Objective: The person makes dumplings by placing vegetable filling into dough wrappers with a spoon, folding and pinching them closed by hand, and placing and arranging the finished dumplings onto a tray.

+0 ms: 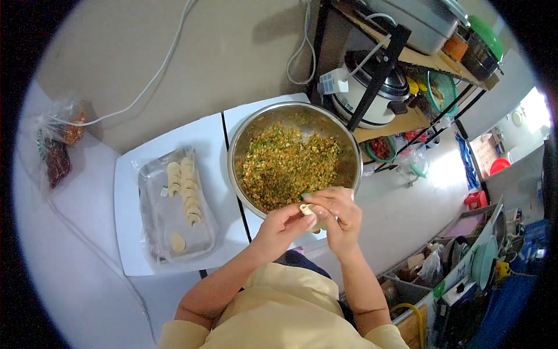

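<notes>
Both of my hands hold one pale dumpling wrapper (310, 216), partly folded, just in front of a steel bowl's near rim. My left hand (283, 228) pinches its left side between thumb and fingers. The fingers of my right hand (339, 214) close on its right side and upper edge. Whether there is filling inside cannot be seen. Beyond my hands, the large steel bowl (352, 152) holds chopped green, orange and yellowish filling (288, 166). To the left, a plastic-lined tray (160, 218) carries overlapping pale dough pieces (189, 185) in two rows, plus a single piece (178, 242) near its front.
The white table (129, 198) has a dark seam between tray and bowl. At right, a shelf rack (381, 75) holds a rice cooker (366, 107) and a metal container (415, 26). A plastic bag (55, 151) sits far left. Crates of household items (447, 250) stand lower right.
</notes>
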`<move>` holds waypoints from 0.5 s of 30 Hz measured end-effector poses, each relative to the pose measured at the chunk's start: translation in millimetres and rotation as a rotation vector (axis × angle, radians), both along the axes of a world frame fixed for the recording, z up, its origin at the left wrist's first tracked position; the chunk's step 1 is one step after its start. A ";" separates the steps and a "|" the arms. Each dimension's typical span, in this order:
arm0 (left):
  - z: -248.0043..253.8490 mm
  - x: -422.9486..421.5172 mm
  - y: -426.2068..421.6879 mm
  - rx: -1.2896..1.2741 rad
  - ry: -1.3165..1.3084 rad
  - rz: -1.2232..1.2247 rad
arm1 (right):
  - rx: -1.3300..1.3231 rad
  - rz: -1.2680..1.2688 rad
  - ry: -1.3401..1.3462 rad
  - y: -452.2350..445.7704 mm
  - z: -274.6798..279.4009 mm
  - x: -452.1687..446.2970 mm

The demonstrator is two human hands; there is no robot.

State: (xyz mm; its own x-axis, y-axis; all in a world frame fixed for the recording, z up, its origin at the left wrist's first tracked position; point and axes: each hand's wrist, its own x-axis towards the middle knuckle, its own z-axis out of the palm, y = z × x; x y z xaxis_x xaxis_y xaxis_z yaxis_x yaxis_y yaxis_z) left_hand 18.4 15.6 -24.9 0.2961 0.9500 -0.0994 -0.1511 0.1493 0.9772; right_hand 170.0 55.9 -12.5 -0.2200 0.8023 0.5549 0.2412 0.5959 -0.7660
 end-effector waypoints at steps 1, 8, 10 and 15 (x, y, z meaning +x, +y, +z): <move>0.8 0.0 0.5 0.001 0.000 0.001 | 0.001 0.001 0.000 1.7 -1.6 0.6; -0.4 0.3 0.8 0.029 0.048 -0.016 | 0.091 0.053 -0.123 4.2 -4.4 3.1; 2.7 -0.5 2.8 0.019 0.081 -0.018 | 0.097 0.037 -0.137 4.0 -4.0 1.8; 2.0 -4.0 4.0 -0.036 0.051 -0.037 | -0.128 0.166 -0.010 5.5 -6.9 0.9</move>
State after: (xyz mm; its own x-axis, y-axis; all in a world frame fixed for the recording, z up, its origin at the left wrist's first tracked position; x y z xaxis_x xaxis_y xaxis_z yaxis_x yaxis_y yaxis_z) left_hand 14.4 19.6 -22.9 0.3244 0.9342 -0.1487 -0.0953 0.1887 0.9774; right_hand 171.0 61.4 -19.5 -0.3604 0.8181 0.4482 0.1556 0.5265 -0.8358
